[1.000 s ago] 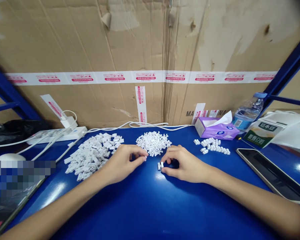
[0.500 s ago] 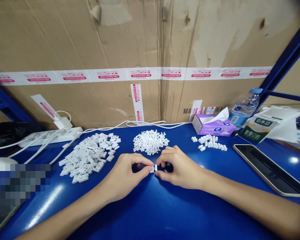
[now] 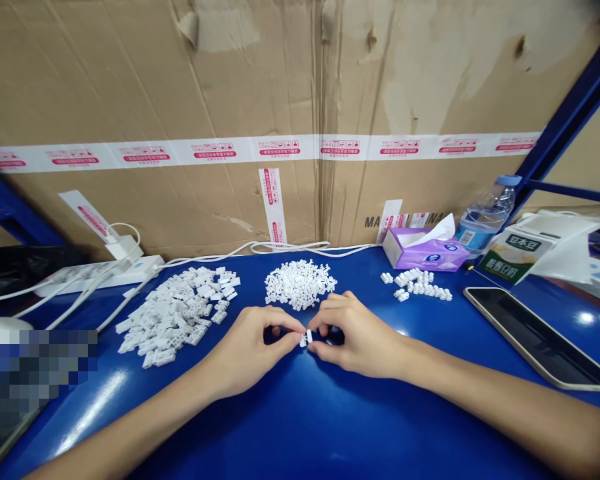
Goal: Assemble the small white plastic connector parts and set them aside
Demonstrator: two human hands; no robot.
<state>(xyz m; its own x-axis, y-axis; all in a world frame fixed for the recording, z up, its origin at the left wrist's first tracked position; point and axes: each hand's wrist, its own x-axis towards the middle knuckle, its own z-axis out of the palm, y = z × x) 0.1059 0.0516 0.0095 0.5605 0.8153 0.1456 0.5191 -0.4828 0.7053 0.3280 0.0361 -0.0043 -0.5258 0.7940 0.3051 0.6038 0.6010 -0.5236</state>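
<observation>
Between my two hands is a small white plastic part, held just above the blue table. My left hand pinches its left side with thumb and forefinger. On the other side, the thumb and fingertips of my right hand close on its right end. Fingertips cover much of the part. A heap of flat white plastic pieces lies beyond my left hand. Straight ahead is a pile of smaller white pieces. A few white parts lie grouped beyond my right hand.
At the right are a phone, a purple tissue pack, a water bottle and a green-and-white box. A power strip with white cables is back left. Cardboard stands behind the table.
Both hands keep their pinch on the small white part, which appears slightly turned between the fingertips. The whole view has shifted a little; the piles look unchanged.
</observation>
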